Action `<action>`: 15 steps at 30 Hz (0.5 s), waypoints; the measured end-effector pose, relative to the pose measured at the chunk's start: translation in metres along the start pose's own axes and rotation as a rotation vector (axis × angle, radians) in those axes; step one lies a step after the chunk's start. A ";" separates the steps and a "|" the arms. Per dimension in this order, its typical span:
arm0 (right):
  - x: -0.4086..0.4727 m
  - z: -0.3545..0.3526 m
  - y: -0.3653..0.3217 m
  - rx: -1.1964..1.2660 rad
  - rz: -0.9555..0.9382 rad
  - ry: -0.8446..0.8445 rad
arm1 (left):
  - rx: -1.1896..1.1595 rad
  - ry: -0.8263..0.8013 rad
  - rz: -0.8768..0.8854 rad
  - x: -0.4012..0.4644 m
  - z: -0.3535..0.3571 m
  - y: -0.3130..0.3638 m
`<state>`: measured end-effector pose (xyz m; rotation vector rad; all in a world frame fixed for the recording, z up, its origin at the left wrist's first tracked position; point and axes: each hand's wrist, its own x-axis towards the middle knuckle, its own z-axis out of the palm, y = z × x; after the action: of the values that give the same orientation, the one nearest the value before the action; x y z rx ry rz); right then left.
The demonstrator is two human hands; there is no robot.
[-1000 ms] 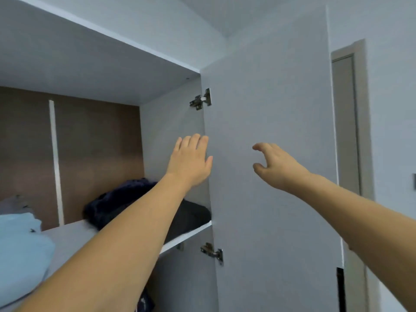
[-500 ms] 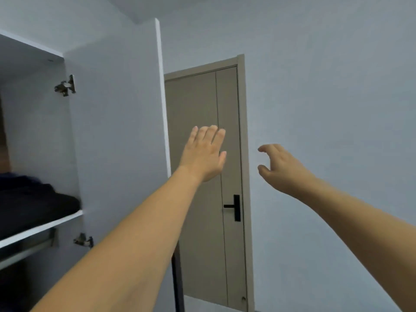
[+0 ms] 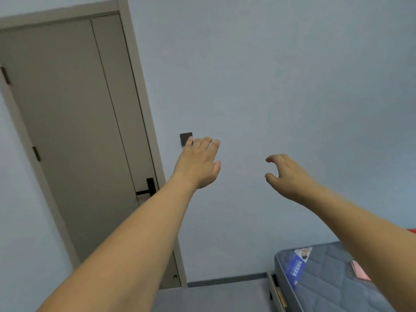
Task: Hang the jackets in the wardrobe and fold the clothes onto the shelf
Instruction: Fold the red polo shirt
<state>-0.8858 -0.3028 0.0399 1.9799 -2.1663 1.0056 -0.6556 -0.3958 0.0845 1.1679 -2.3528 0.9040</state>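
Observation:
My left hand (image 3: 198, 164) is raised in front of the pale wall, fingers straight and together, holding nothing. To its right, my right hand (image 3: 287, 175) hovers at about the same height with fingers curled apart and empty. No jacket, folded clothes or wardrobe is in view. A small bit of red (image 3: 413, 230) shows at the right edge above my right forearm; I cannot tell what it is.
A beige closed door (image 3: 67, 131) with a black handle (image 3: 147, 189) fills the left. A dark wall switch (image 3: 185, 138) sits just behind my left fingertips. A grey quilted mattress (image 3: 333, 280) on a bed frame lies at the lower right, with grey floor (image 3: 213, 298) beside it.
The view has swung right, away from the wardrobe and its shelf of clothes, past the door to the wall and bed. Both hands stay raised and empty.

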 end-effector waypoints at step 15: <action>0.051 0.012 0.334 -0.123 0.542 0.024 | -0.371 -0.228 0.385 0.235 0.228 0.284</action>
<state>-1.1921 -0.3612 -0.0900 1.3430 -2.7430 0.8978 -1.0317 -0.5580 -0.0579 0.7152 -2.8333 0.4214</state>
